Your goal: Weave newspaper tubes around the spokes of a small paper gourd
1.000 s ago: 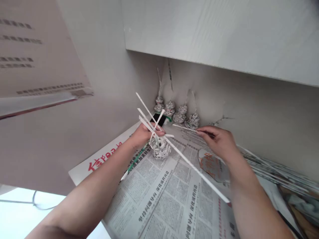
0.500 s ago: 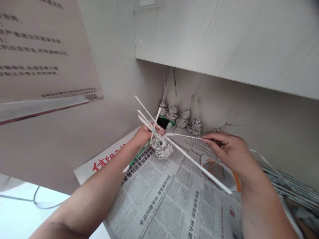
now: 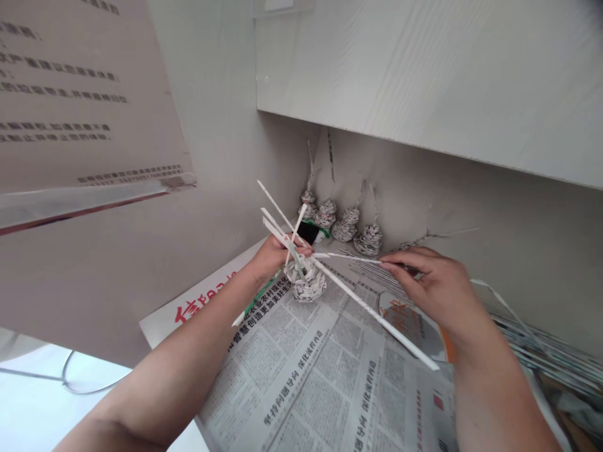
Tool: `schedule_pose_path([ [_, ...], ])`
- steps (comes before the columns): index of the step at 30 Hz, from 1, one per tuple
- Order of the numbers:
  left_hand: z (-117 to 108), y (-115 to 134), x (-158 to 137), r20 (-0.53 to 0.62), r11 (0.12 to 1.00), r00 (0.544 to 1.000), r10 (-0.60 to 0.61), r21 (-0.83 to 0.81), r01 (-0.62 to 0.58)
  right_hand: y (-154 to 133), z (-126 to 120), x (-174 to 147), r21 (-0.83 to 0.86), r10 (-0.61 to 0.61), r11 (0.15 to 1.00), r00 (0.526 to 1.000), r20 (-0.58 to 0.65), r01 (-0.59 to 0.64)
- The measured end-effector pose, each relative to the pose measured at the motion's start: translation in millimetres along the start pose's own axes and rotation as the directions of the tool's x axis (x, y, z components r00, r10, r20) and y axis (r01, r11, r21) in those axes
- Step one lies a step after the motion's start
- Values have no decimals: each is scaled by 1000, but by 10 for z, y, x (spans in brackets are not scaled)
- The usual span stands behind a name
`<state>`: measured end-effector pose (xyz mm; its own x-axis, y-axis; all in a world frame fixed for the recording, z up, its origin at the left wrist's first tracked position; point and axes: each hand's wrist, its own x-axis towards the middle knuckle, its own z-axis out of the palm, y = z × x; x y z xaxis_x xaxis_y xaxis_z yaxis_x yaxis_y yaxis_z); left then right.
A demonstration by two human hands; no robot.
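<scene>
A small round weave of rolled newspaper (image 3: 308, 285) stands over the newspaper sheets, with several paper rods sticking out of its top. My left hand (image 3: 279, 252) is closed at its upper rim, gripping the base of the rods; part of the fingers is hidden behind them. Between thumb and fingers, my right hand (image 3: 419, 273) pinches the end of a thin paper strip (image 3: 355, 257) that runs across from the weave. One long white paper rod (image 3: 377, 314) slants from the weave down to the right, beneath the right hand.
Several finished gourd-shaped paper weaves (image 3: 369, 240) line the back corner near a black object (image 3: 308, 232). Newspaper (image 3: 330, 376) covers the table. A bundle of paper rods (image 3: 551, 345) lies at right, and an orange-and-grey packet (image 3: 414, 323) sits near the right wrist. A white panel (image 3: 424, 81) overhangs behind.
Hardly anything differs. The right hand has shifted very slightly left with the strip, and the long rod's tip has dipped a little.
</scene>
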<state>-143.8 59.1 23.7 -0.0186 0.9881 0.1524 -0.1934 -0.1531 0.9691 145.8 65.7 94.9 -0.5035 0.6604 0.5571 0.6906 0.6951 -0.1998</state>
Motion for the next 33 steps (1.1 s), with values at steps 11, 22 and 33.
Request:
schedule_pose_path([
  [11,12,34,-15,15,999,1000,-1,41,0,-9,26,5,-1,15,1000,1000,26,-15],
  [22,37,4,-24,47,998,998,-28,59,25,-103,133,8,18,-57,998,994,96,56],
  [33,20,-122,-2,107,997,994,19,75,-27,-170,207,13,25,-40,999,988,150,37],
])
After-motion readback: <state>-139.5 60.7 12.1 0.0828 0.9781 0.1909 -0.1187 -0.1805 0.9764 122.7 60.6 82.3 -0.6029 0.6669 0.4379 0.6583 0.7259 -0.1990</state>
